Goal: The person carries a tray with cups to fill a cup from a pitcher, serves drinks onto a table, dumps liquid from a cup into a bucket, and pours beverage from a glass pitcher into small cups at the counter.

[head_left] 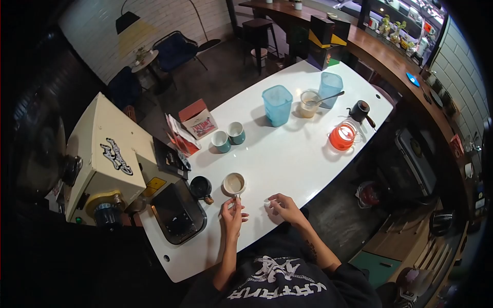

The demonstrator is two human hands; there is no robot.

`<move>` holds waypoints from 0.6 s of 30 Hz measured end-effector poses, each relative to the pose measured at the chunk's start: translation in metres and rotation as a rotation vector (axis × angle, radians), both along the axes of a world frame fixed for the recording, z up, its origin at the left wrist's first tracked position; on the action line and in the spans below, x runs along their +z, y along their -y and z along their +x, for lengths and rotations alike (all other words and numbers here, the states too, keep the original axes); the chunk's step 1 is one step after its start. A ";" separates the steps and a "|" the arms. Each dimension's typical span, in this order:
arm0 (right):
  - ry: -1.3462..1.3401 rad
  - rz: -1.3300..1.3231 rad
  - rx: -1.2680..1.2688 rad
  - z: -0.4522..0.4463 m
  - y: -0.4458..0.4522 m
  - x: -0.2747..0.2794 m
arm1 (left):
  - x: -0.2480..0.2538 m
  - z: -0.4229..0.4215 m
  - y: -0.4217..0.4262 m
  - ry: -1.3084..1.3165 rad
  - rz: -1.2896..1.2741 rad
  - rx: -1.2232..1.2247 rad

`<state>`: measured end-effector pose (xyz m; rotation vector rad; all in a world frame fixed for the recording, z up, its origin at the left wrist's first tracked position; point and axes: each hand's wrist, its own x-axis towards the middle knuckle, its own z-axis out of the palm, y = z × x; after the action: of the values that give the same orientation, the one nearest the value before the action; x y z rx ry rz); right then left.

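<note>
A white cup (234, 184) with a pale brownish inside stands upright near the front edge of the white table. Its handle points toward me, and my left hand (233, 217) pinches it between the fingertips. To the right of the cup my right hand (285, 209) hovers over or rests on the tabletop; I cannot tell which. Its fingers are loosely bent and apart, with no object visible in them. Just left of the cup sits a black cup-like vessel (201, 186) with a brown wooden handle.
A cream grinder (110, 154) and a black scale-like tray (179, 215) occupy the left. Two teal cups (221, 142), a blue container (278, 106), a glass jar (309, 105) with a spoon, a red-lit glass vessel (342, 137) and a black kettle (360, 110) stand farther back.
</note>
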<state>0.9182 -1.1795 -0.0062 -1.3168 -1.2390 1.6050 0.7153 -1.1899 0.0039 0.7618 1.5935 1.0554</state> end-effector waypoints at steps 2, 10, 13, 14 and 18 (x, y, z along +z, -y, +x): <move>0.010 -0.020 -0.032 0.010 0.003 0.000 | -0.007 0.005 -0.005 0.063 -0.013 -0.018; -0.076 -0.078 -0.155 0.042 0.017 -0.003 | -0.017 0.031 -0.022 0.226 -0.004 0.067; -0.115 -0.079 -0.214 0.059 0.021 -0.001 | -0.024 0.033 -0.031 0.244 -0.018 0.109; -0.117 -0.080 -0.225 0.065 0.022 -0.002 | -0.026 0.037 -0.033 0.235 -0.026 0.148; -0.097 0.001 -0.255 0.097 0.026 -0.005 | -0.022 0.057 -0.038 0.243 -0.027 0.182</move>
<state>1.0151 -1.2057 -0.0111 -1.3212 -0.9715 1.4678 0.7727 -1.1522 -0.0180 0.4564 1.4832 1.2061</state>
